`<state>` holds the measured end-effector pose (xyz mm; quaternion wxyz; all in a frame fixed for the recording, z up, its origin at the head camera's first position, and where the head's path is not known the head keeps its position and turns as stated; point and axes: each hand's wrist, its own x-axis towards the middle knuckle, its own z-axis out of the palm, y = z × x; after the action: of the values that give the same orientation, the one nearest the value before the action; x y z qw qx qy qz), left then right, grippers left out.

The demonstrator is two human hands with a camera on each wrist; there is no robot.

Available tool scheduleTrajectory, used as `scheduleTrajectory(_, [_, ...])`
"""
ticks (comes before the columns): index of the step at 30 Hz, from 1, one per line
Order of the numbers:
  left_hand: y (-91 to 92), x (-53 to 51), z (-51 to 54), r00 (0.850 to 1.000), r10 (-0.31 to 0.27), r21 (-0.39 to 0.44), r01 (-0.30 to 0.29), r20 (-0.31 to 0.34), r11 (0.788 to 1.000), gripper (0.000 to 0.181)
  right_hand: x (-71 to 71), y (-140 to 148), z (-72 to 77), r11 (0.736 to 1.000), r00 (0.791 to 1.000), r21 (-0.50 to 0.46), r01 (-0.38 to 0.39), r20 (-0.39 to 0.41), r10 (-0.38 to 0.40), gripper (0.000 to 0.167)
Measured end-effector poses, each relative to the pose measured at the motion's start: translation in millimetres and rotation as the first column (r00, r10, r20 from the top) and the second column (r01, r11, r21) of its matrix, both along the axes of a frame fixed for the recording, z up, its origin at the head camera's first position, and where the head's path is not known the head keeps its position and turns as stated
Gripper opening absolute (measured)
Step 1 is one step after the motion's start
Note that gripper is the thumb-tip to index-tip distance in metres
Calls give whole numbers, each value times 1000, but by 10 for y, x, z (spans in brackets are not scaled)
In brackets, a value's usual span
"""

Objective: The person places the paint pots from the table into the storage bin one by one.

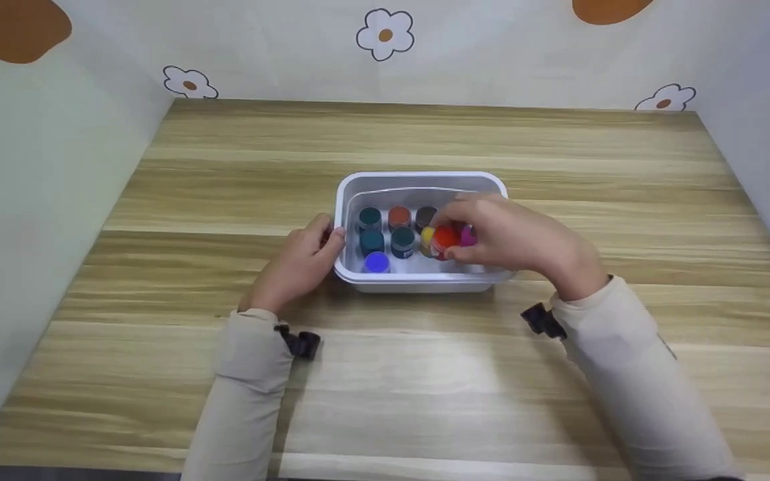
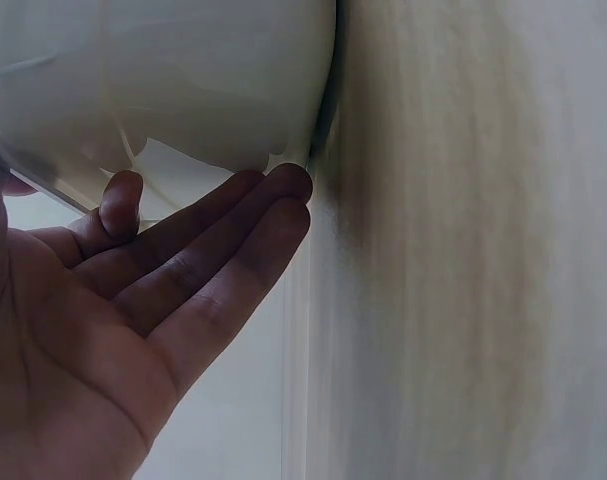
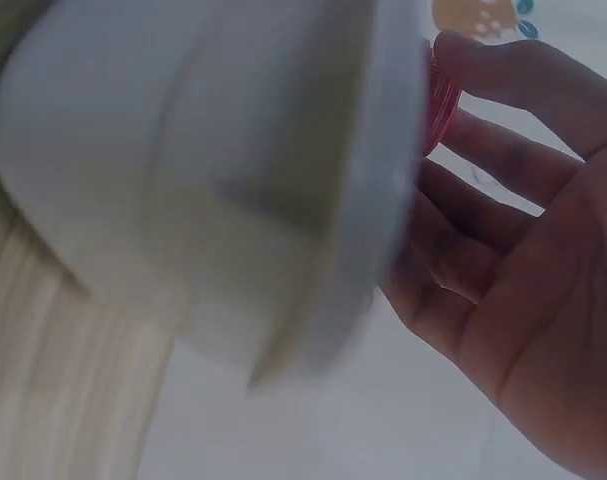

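A white rectangular plastic box (image 1: 418, 277) stands on the table, holding several small paint jars with coloured lids. At its left end my left hand (image 1: 300, 257) grips the rim, thumb at the top edge; in the left wrist view the fingers (image 2: 228, 285) lie along the outer wall. Over the right part of the box, my right hand (image 1: 512, 230) pinches a red-lidded jar (image 1: 444, 239) between thumb and fingertips. The red lid (image 3: 441, 105) shows past the blurred rim in the right wrist view. Yellow (image 1: 427, 237) and magenta (image 1: 468, 236) jars are partly hidden beside it.
Inside the box are dark green jars (image 1: 402, 239), an orange one (image 1: 399, 217), a dark grey one (image 1: 426, 215) and a blue-lidded one (image 1: 377, 262). The wood-grain table (image 1: 385, 374) extends around the box, with a flower-patterned wall (image 1: 278, 47) behind.
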<state>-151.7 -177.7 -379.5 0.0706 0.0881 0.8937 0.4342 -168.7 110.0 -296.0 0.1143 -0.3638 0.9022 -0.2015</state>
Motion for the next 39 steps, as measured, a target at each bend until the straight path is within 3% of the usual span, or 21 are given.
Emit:
scheduleTrajectory(4, [-5,6,0,1000,3,4,-3,12,1000,29,-49,-200,-126,999,999,21,-47,-11,47,30])
scheduleTrajectory(8, [-5,-1,-11,1000,1,4,-1,15,1000,30,-86,-317,-216,998,999,47,-43,4,43,31])
scheduleTrajectory(19, [6,-5,-10,1000,2,-2,-2,7,1000,30,-128,-424,-367,993,998,102,-55,-31,58,27])
scheduleTrajectory(26, [2,5,-14,1000,8,-5,-8,-16,1000,30,-143,-479,-410,993,999,112,-40,-26,43,27])
scheduleTrajectory(39, [6,6,-4,1000,6,8,-6,8,1000,30,-143,-522,-437,992,999,125,-25,-36,30,25])
